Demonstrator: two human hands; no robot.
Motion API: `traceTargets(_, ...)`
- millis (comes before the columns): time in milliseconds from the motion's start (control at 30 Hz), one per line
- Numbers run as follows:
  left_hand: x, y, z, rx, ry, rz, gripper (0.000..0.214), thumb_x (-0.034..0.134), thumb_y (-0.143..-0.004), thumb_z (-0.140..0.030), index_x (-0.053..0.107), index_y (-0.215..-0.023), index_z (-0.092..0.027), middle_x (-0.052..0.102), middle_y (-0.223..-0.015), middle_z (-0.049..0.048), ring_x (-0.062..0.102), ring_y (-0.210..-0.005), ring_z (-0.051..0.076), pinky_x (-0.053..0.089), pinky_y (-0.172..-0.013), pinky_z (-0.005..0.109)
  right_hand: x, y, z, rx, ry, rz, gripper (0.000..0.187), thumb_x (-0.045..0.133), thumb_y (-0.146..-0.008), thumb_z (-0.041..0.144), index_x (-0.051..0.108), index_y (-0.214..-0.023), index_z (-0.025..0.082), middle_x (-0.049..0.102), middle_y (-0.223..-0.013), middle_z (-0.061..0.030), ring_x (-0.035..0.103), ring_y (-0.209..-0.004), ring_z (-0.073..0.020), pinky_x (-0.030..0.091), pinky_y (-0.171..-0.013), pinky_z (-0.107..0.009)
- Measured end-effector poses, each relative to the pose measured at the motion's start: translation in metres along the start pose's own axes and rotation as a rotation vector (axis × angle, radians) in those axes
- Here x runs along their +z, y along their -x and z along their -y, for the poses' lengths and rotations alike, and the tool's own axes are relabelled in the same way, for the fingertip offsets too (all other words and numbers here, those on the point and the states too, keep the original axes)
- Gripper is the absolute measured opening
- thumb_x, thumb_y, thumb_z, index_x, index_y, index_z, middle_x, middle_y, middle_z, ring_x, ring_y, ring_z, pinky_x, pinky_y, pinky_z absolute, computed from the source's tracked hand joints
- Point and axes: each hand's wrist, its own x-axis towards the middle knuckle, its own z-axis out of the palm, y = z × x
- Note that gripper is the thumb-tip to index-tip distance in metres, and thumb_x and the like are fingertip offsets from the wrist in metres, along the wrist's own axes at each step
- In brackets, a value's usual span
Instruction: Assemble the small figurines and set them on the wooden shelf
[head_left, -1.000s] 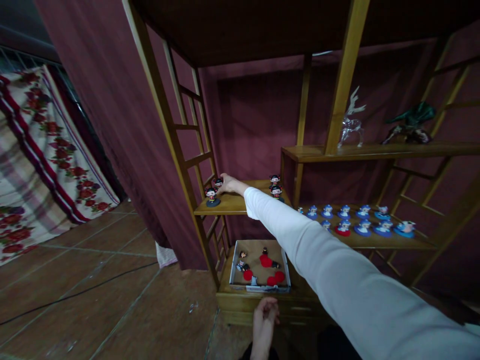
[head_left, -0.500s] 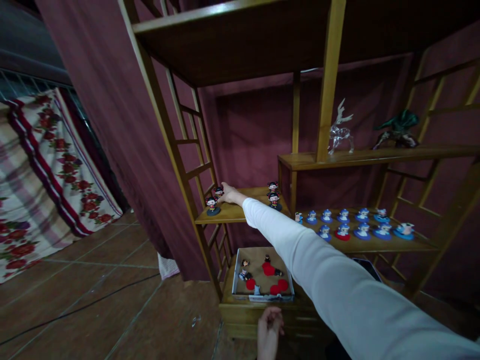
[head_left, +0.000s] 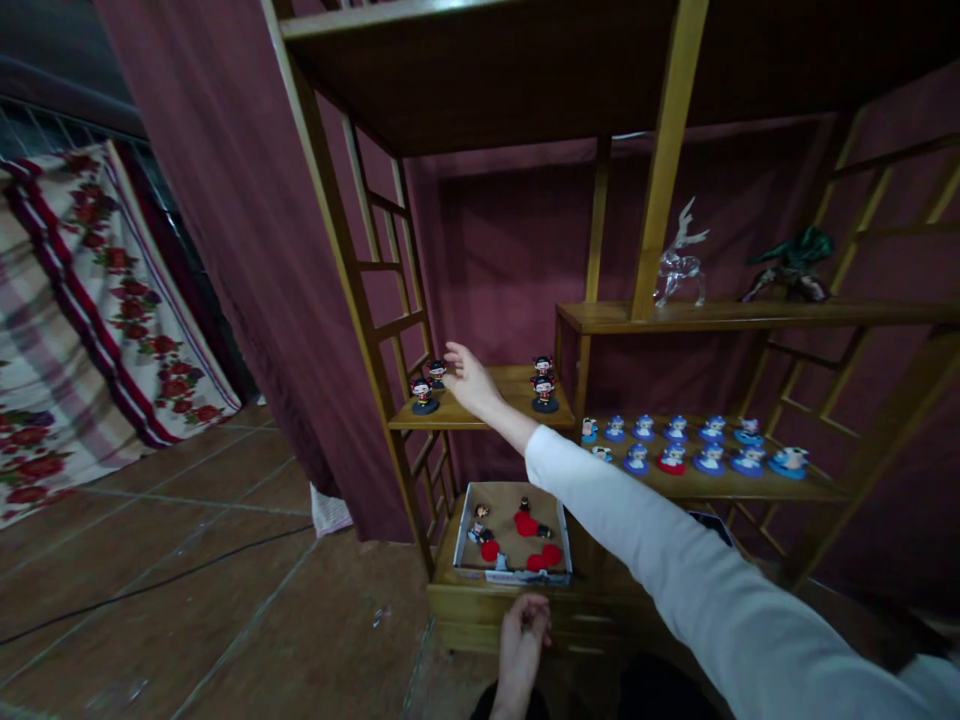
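Observation:
My right hand (head_left: 472, 382), in a white sleeve, reaches over the left shelf board (head_left: 480, 412). It is open, fingers apart, and nothing shows in it. Just left of its fingers stands a small black-haired figurine (head_left: 436, 374); a similar figurine (head_left: 424, 394) is in front of that one. At the board's right end are two more, a front figurine (head_left: 544, 392) and a rear figurine (head_left: 541, 366). My left hand (head_left: 523, 630) hangs low with curled fingers, and no object shows in it. Beyond it lies a shallow cardboard box (head_left: 499, 490) with red pieces and small figures.
Several blue-and-white figurines (head_left: 709, 458) stand in two rows on the lower right shelf (head_left: 780, 486). A clear deer ornament (head_left: 681, 265) and a dark green ornament (head_left: 795, 262) are above. Wooden posts (head_left: 670, 150) and a lattice side (head_left: 390, 265) frame the shelves.
My right hand has drawn back from the rear left figurine, and its fingers have spread. That figurine stays on the shelf. My left hand appears slightly higher and farther left.

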Motion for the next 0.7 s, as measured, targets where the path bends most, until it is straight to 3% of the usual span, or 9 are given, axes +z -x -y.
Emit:
traceTargets(100,0.001,0.0,0.001,0.019,-0.006,0.008,0.033,0.063,-0.063,-0.044,0.061,-0.075,-0.014,0.052,-0.054,-0.001,0.045,-0.044,0.009,0.035,-0.045,0.021,-0.017,0.075,0.016,-0.083,-0.26,0.074,0.05,0.05,-0.075,0.01,0.044,-0.122,0.024,0.056,-0.119,-0.0038,0.05,-0.112,-0.0131,0.038,-0.097,-0.031)
traceTargets(200,0.001,0.002,0.001,0.042,-0.009,0.029,0.026,0.061,-0.066,-0.037,0.061,-0.077,-0.014,0.052,-0.053,-0.0018,0.045,-0.045,0.009,0.035,-0.046,0.022,-0.036,0.157,0.01,0.039,-0.36,0.131,0.038,0.052,-0.077,0.017,0.054,-0.113,0.025,0.06,-0.114,-0.0037,0.052,-0.109,-0.015,0.04,-0.094,-0.032)
traceTargets(267,0.001,0.003,0.0,0.056,-0.006,0.034,0.024,0.059,-0.067,-0.035,0.061,-0.077,-0.014,0.052,-0.054,-0.0016,0.045,-0.046,0.01,0.036,-0.047,0.022,-0.046,0.204,-0.012,0.201,-0.349,0.165,0.031,0.053,-0.078,0.022,0.057,-0.108,0.024,0.062,-0.11,-0.0047,0.056,-0.103,-0.0165,0.043,-0.09,-0.033)
traceTargets(367,0.0,0.004,-0.001,0.071,-0.027,0.005,0.023,0.058,-0.068,-0.034,0.061,-0.078,-0.013,0.053,-0.056,-0.0013,0.047,-0.047,0.01,0.037,-0.048,0.022,-0.06,0.259,-0.067,0.423,-0.322,0.155,0.025,0.057,-0.075,0.032,0.063,-0.097,0.022,0.065,-0.102,-0.0062,0.06,-0.092,-0.019,0.048,-0.081,-0.035)
traceTargets(533,-0.006,0.005,-0.005,0.075,-0.057,-0.075,0.027,0.061,-0.066,-0.038,0.062,-0.078,-0.013,0.055,-0.056,-0.0006,0.049,-0.049,0.011,0.04,-0.049,0.023,-0.083,0.315,-0.154,0.596,-0.213,0.043,0.024,0.061,-0.069,0.037,0.066,-0.086,0.021,0.067,-0.089,-0.0056,0.061,-0.082,-0.0205,0.05,-0.074,-0.036)
traceTargets(700,-0.018,0.001,-0.009,0.007,0.081,-0.245,0.031,0.066,-0.061,-0.04,0.062,-0.074,-0.012,0.058,-0.056,0.0012,0.052,-0.048,0.011,0.042,-0.049,0.023,-0.095,0.334,-0.19,0.674,-0.163,0.015,0.022,0.059,-0.068,0.032,0.066,-0.085,0.021,0.067,-0.088,-0.0041,0.061,-0.08,-0.0189,0.051,-0.07,-0.033)
